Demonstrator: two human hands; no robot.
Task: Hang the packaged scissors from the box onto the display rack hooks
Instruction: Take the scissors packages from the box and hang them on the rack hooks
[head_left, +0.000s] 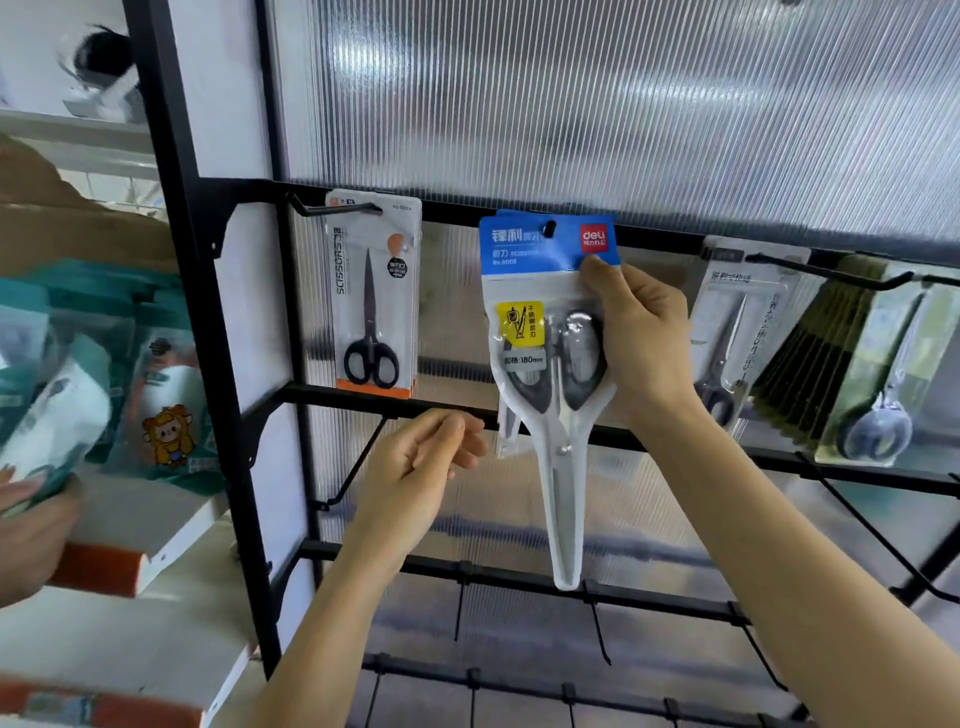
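My right hand grips a packaged pair of scissors with a blue header card, held up against the top bar of the black display rack. The pack's hang hole sits at the bar, and the hook there is hidden behind the card. My left hand hovers lower left of the pack, fingers loosely curled, holding nothing. Another scissors pack with black handles hangs on a hook to the left. More scissors packs hang to the right. The box is not in view.
Several bare black hooks stick out from the lower rack bars. A stack of packs hangs at the far right. On the left, white shelves carry teal pouches, and another person's hand touches one.
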